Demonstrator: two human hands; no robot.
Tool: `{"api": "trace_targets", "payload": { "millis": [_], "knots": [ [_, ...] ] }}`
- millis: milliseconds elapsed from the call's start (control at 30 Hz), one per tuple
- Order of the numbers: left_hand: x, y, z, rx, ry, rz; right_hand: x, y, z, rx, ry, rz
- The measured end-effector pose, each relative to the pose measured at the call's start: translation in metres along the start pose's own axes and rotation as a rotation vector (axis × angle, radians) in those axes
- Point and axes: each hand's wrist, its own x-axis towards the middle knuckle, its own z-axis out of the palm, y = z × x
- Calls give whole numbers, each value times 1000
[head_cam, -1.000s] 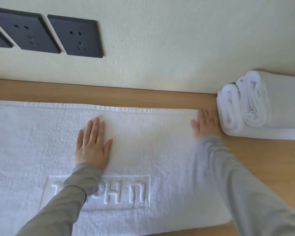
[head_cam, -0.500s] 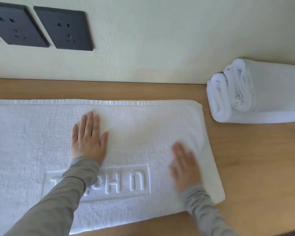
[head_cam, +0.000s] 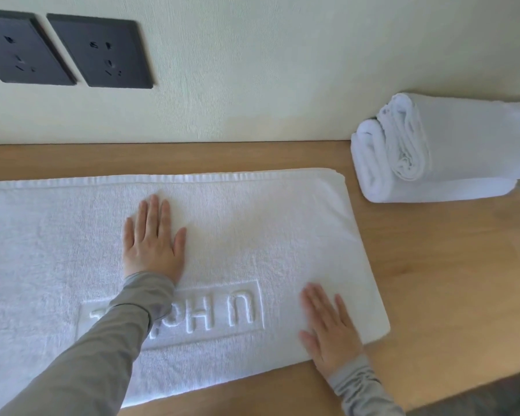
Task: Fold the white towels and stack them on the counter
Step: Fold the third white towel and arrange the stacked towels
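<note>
While two finished towels [head_cam: 451, 151] sit stacked at the right by the wall, the head view shows a third towel [head_cam: 252, 235] flat along the counter [head_cam: 448, 265], apparently folded only lengthwise. On it the left hand [head_cam: 152, 238] and the right hand [head_cam: 330, 328] press flat, fingers straight, gripping nothing; cross folds and stacking remain.

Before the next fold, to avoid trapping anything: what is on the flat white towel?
Both hands lie flat on the towel: left hand centrally, right hand at the near right corner. The left sleeve hides part of the embossed lettering.
</note>
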Motion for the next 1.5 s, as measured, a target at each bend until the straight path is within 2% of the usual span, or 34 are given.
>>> {"api": "trace_targets", "payload": {
  "millis": [167,233,300,367,500,600,700,767,833,1000,1067,1133,1233,1267,1300,1367,1433,1500],
  "knots": [
    [0,0,0,27,-7,-8,-21,74,-16,87,-74,362],
    [-1,3,-3,30,-25,-18,-5,79,-33,175,1,392],
    [-3,11,-7,3,-24,-39,28,67,-53,204,106,268],
    [-14,29,-10,-30,-9,-51,69,48,-67,190,155,35],
    [-53,98,-3,-98,-31,-23,151,21,-73,146,118,-372],
    [-74,141,8,-121,-61,-76,195,35,-67,31,35,-522],
    [-79,152,21,-72,-45,-141,223,87,-62,-51,27,-438],
    [-79,152,28,-44,-24,-144,237,125,-64,2,69,-267],
    [-80,152,31,-28,-25,-151,246,148,-67,74,42,-119],
    [-82,158,31,-70,-25,-210,250,148,-74,115,24,-104],
    [-91,169,27,-177,12,-320,250,146,-82,178,41,-107],
    [-107,189,19,-335,138,-542,251,145,-94,218,52,-109],
    [-138,225,2,-651,402,-1122,261,142,-111,215,-39,-124],
    [-148,232,-2,-754,436,-1337,264,140,-116,209,-97,-111],
    [-156,238,-6,-860,415,-1533,266,138,-121,213,-154,-88],
    [-169,250,-6,-1064,257,-1829,269,135,-129,242,-251,-47],
    [-176,266,2,-1332,153,-1932,271,133,-136,271,-317,-19],
    [-180,287,9,-1568,130,-1837,272,133,-143,274,-346,1]
  ]
}}
